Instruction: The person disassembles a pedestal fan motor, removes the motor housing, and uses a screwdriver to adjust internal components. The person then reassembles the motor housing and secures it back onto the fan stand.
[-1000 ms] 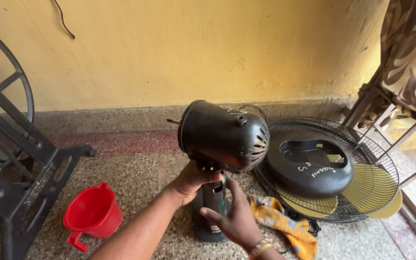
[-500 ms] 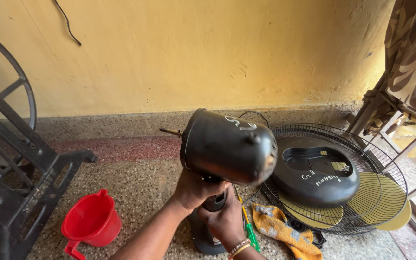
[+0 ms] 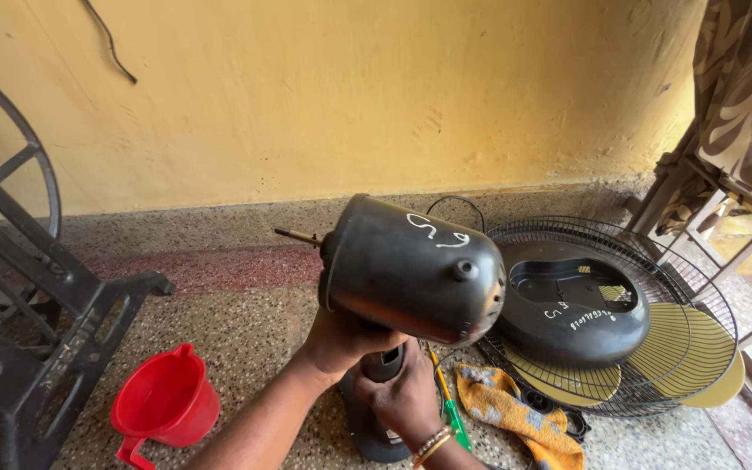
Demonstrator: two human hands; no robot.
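Both hands (image 3: 341, 339) apparently grip motor housing (image 3: 411, 270).

- You have a speckled stone floor (image 3: 245, 339) under everything, with a reddish band running across it near the foot of the yellow wall.
- On your left, a black metal frame (image 3: 41, 348) stands on the floor.
- Just beside that frame, a red plastic mug (image 3: 164, 402) sits upright, handle toward you.
- Low in the middle, a black fan stand (image 3: 367, 431) rests on the floor.
- Just right of the stand, you see a green-handled screwdriver (image 3: 453, 416) lying flat, next to a crumpled orange cloth (image 3: 515, 413).
- On your right, a wire fan guard (image 3: 654, 287) lies on the floor, carrying a black cover (image 3: 567, 322) and yellow blades (image 3: 698, 357).
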